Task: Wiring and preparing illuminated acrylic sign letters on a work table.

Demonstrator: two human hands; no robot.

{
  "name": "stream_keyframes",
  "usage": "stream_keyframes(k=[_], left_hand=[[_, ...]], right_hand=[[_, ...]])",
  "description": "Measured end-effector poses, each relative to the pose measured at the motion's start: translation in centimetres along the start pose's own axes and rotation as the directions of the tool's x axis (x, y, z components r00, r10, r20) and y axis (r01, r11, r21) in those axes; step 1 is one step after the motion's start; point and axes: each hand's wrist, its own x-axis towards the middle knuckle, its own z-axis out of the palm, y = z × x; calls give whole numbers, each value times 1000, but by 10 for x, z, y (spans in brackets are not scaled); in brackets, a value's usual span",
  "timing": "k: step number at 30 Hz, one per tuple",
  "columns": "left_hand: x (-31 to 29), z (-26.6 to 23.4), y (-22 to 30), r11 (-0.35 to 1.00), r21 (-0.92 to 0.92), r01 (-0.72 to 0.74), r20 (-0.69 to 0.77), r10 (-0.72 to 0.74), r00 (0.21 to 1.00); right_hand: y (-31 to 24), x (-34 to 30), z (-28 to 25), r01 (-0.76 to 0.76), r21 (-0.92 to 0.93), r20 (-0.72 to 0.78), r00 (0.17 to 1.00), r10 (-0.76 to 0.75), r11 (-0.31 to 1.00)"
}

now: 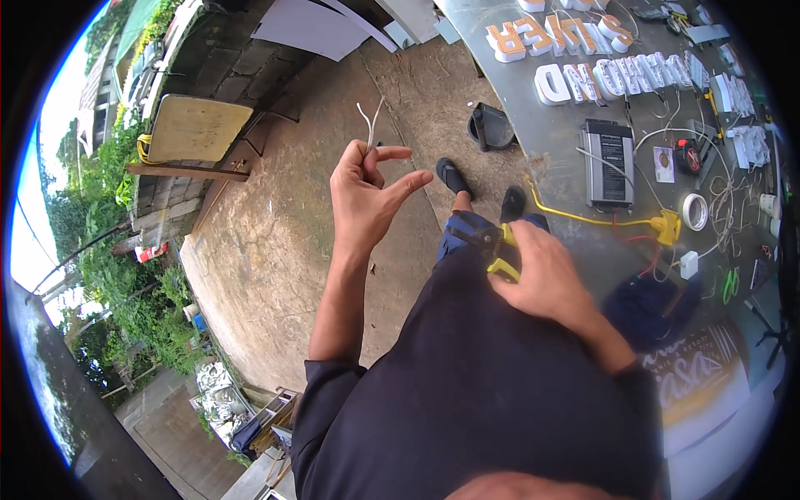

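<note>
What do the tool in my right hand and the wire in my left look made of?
Tool: smooth-looking yellow handles, probably plastic or rubber; the dark, rigid-looking head is likely metal. Wire: whitish, splitting into two thin, bending strands, suggesting plastic insulation; any metal core is too small to tell.

head view: head-worn wide fisheye | faces steeply down | black cloth shirt (pixel 492 383) close | brown concrete floor (pixel 275 250) farther
</note>
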Motion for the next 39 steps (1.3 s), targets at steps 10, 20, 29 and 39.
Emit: stream_keyframes(k=[10,20,29,39], left_hand=[[-12,22,40,888,-455,-63,152,147,977],[-12,49,93,815,-580,4,263,183,947],[-3,34,110,774,-625,100,400,208,893],[34,3,117,724,-638,262,686,380,621]], right_hand=[[179,-81,13,-449,-438,-328,886,327,778],[259,-132,56,-475,-475,-568,808,154,741],[97,-68,-29,-80,-530,-717,574,-395,844],[-81,-8,-114,51,-974,-194,315,-929,220]])
